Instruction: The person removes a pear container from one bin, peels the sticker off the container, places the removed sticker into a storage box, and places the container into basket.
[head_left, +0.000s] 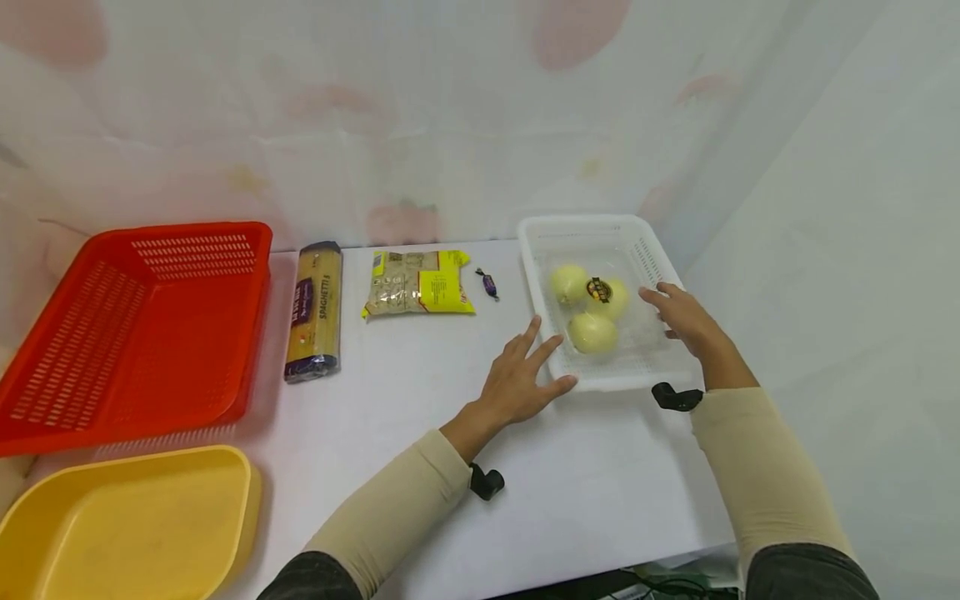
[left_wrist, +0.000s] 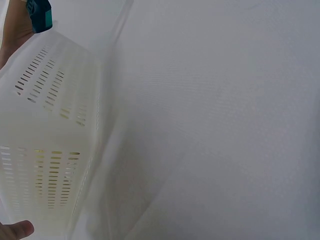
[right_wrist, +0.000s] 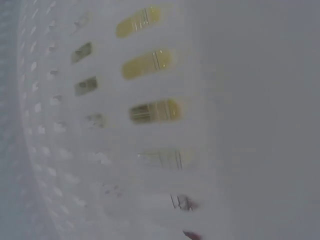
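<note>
A white basket (head_left: 534, 275) with slotted sides stands at the right of the table. Inside it lies a clear pack of three round, pale yellow onions (head_left: 592, 333) with a black label. My left hand (head_left: 517, 379) is at the basket's near left corner, fingers spread, fingertips right at the rim. Over the right rim reaches my right hand (head_left: 686, 317), its fingers pointing inward beside the pack. Only a fingertip (left_wrist: 22, 229) of the left hand shows low in the left wrist view. Slots with yellow behind them fill much of the right wrist view.
Left of the basket lie a purple wrapped candy (head_left: 488, 285), a yellow and clear packet (head_left: 420, 283) and a spaghetti pack (head_left: 315, 312). A red basket (head_left: 258, 333) and a yellow tub (head_left: 251, 500) stand at the left. Behind the table hangs a patterned curtain (head_left: 450, 125).
</note>
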